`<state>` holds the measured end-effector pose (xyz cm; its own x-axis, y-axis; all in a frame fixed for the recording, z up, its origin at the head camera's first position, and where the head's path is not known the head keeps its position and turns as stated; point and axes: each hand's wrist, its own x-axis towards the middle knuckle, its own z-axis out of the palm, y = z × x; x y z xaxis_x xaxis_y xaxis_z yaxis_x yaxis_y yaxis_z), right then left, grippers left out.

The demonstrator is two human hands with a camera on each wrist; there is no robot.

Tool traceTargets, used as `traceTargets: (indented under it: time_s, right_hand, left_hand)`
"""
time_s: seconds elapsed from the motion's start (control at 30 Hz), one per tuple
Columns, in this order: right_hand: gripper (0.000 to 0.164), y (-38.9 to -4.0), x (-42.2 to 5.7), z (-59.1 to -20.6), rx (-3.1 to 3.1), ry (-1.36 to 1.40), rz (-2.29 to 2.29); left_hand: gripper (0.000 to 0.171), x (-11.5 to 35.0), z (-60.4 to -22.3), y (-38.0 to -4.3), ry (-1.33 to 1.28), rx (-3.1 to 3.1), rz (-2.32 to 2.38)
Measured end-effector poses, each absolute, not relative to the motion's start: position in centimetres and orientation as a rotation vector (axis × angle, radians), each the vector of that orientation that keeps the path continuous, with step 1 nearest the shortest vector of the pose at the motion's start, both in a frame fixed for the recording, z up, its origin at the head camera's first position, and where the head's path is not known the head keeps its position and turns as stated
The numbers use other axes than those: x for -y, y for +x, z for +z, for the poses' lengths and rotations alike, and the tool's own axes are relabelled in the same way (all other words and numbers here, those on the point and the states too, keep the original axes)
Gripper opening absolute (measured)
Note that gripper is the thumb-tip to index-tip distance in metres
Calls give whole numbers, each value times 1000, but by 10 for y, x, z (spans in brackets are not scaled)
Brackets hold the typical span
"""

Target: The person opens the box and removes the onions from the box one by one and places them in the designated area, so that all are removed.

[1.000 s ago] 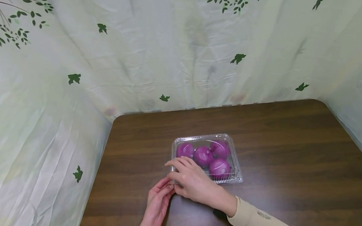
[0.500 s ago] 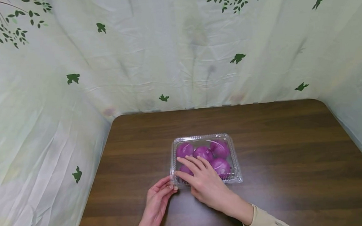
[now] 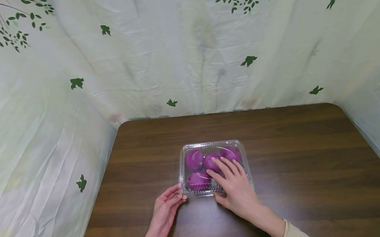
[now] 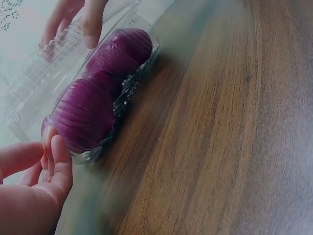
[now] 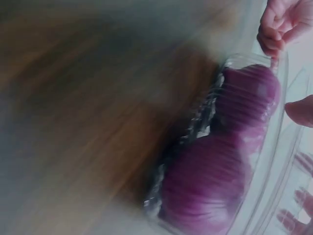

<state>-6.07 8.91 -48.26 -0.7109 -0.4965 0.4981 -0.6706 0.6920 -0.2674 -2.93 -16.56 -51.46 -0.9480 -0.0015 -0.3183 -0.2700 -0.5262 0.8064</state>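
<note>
A clear plastic clamshell container (image 3: pixel 210 144) holds several red onions (image 3: pixel 199 181) under its transparent lid. My left hand (image 3: pixel 165 213) pinches the container's near left corner between thumb and fingers. In the left wrist view, the left fingertips (image 4: pixel 57 152) bend round that corner beside an onion (image 4: pixel 84 116). Over the front right part of the lid, my right hand (image 3: pixel 238 190) has its fingers spread, with the thumb at the front rim. The right wrist view shows the right thumb (image 5: pixel 300 111) at the rim, near the onions (image 5: pixel 205 181). Some onions are partly hidden beneath the right hand.
The container rests on a brown wooden table (image 3: pixel 292 156). A pale curtain (image 3: pixel 174 62) printed with leaves and birds hangs behind the table and along its sides.
My right hand has slid rightward from the near left corner across the lid to the front right part. The left hand has stayed at its corner.
</note>
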Motion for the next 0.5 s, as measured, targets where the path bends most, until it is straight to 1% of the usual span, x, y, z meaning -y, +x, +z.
traceTargets:
  time_s: [0.13, 0.33, 0.5]
  right_hand:
    - [71, -59, -98, -487, 2528, 829, 638]
    - [65, -55, -107, -494, 2525, 758, 724]
    - [69, -52, -111, -499, 2546, 716, 780]
  left_hand:
    - [30, 166, -514, -29, -435, -1448, 2577]
    - [30, 166, -514, -30, -412, -1444, 2578]
    - [31, 167, -514, -30, -384, -1435, 2577]
